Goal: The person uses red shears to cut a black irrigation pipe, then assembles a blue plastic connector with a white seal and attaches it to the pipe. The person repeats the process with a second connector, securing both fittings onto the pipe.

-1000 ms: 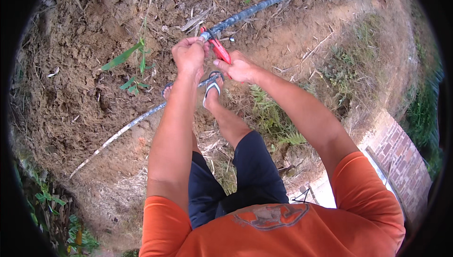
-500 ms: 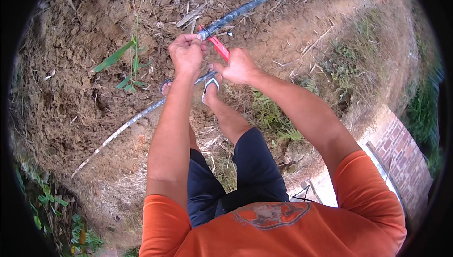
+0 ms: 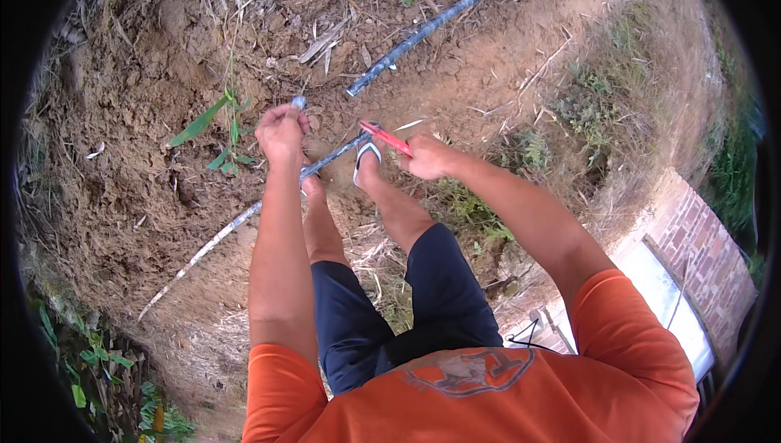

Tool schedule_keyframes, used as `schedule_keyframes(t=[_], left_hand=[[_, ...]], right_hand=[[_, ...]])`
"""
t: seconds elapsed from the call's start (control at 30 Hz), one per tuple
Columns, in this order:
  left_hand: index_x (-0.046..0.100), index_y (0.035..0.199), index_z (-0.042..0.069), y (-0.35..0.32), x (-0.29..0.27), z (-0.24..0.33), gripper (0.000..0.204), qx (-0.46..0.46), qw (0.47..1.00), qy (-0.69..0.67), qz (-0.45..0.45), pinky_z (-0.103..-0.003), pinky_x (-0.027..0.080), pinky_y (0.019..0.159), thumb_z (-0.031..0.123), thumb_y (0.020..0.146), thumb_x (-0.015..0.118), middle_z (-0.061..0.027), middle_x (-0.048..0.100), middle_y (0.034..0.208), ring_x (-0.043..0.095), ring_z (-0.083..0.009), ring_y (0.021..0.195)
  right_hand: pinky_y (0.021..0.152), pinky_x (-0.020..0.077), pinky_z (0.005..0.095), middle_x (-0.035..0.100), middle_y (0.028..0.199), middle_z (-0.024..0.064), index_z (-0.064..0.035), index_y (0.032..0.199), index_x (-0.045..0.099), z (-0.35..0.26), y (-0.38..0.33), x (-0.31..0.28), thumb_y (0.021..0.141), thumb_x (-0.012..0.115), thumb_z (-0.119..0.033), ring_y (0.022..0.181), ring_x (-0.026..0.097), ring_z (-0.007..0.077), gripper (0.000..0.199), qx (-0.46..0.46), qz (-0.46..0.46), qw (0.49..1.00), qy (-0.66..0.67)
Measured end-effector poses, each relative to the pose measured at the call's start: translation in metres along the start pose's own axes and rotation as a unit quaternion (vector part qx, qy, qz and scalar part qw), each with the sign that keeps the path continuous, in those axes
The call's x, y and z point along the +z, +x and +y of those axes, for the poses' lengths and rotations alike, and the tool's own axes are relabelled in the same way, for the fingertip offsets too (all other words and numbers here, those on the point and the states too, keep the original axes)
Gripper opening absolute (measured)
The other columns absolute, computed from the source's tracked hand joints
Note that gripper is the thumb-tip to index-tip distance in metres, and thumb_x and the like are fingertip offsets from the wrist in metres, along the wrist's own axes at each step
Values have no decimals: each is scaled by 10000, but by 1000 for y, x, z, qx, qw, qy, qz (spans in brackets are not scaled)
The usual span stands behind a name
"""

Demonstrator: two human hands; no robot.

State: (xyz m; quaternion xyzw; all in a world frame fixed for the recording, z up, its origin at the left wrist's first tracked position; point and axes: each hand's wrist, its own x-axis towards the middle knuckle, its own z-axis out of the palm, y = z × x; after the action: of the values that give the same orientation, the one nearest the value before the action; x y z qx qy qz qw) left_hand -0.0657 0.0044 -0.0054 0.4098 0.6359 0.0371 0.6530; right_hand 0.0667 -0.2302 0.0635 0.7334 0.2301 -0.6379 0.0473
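In my left hand point(image 3: 281, 135), the fingers are pinched on a short grey-blue stub point(image 3: 298, 102), apparently a piece of pipe. My right hand point(image 3: 429, 156) is wrapped round a long, narrow red hand tool point(image 3: 386, 139); its exact kind is too small to make out. Beyond both hands, a dark pipe point(image 3: 439, 21) lies on the soil with its near end bare and apart from them. A second pipe point(image 3: 335, 154) crosses by my feet, and the red tool's tip appears just above it.
Loose brown soil point(image 3: 138, 101) with dry leaves surrounds my sandalled feet. A green plant point(image 3: 232, 130) grows left of my left hand. Grass and ferns point(image 3: 586, 117) cover the bank at right. A brick wall point(image 3: 704, 240) stands at lower right, and leafy growth point(image 3: 98, 362) at lower left.
My left hand has left the far pipe's end and moved left with the small stub. The right hand has drawn the red tool off that pipe and down toward me.
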Motion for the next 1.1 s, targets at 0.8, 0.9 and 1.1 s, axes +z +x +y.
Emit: schedule_keyframes(t=[0.8, 0.9, 1.1], left_hand=[[810, 884, 55, -38, -45, -63, 196, 196, 783, 588, -50, -396, 585, 792, 99, 752, 672, -217, 747, 853, 741, -343, 829], [800, 927, 12, -59, -9, -70, 202, 246, 800, 539, -90, -366, 595, 781, 61, 776, 675, -207, 755, 866, 739, -291, 769], [629, 1307, -70, -185, 101, 8, 445, 111, 882, 278, -364, -310, 567, 716, 37, 875, 609, -190, 747, 1015, 721, -203, 844]], right_hand=[[945, 490, 426, 660, 1126, 267, 50, 1333, 547, 145, -223, 154, 797, 699, -264, 1044, 646, 355, 639, 184, 201, 856, 439], [934, 495, 427, 660, 1119, 271, 52, 1320, 557, 132, -252, 154, 797, 700, -257, 1027, 649, 360, 625, 179, 228, 854, 433], [919, 506, 420, 667, 1107, 273, 34, 1327, 566, 118, -286, 172, 805, 712, -267, 1014, 656, 369, 620, 200, 243, 835, 450]])
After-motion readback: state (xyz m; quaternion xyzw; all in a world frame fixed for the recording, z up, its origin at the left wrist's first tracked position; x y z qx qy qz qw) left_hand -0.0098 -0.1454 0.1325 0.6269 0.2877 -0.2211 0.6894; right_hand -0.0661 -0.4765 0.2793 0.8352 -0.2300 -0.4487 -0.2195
